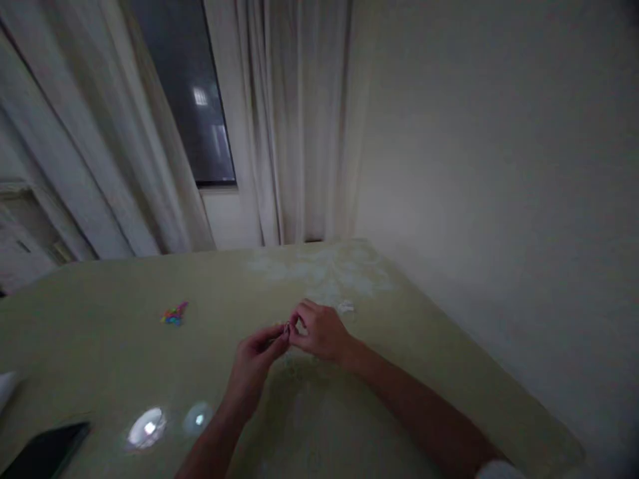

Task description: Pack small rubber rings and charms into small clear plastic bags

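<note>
Above the middle of the table, my left hand and my right hand meet at their fingertips. Between them is a small, thin object, too small and blurred to name. My left thumb and fingers pinch it from the left. The fingertips of my right hand close on it from the right, with the thumb below and the index finger curled above. Just beyond my right hand lies a small whitish item on the tabletop. A little pile of brightly coloured pieces rests farther left.
A dark flat device lies at the near left corner, with a white object behind it at the left edge. Curtains and a window stand beyond the table. A wall runs along its right side.
</note>
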A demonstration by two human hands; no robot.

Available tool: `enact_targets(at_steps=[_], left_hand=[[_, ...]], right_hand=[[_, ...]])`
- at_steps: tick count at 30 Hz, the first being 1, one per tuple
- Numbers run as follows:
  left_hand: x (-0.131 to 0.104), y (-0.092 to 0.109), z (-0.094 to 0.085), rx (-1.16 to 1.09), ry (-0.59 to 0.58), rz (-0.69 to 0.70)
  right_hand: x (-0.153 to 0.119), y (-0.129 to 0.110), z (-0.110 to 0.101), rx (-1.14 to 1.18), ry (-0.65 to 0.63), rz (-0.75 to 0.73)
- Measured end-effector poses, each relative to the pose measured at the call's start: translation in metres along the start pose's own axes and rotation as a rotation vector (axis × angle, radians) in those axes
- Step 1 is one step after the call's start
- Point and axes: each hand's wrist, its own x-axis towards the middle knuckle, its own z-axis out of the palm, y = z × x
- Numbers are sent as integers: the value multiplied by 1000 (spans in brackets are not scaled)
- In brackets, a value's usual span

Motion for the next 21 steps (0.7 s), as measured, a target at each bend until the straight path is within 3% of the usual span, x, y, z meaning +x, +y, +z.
enact_targets(at_steps=[9,21], left_hand=[[1,0,4,-58,19,-6],[3,8,0,141,59,173]], right_hand=[[-1,-2,1,-87,14,-105],[0,-2,-1,325,41,-39]])
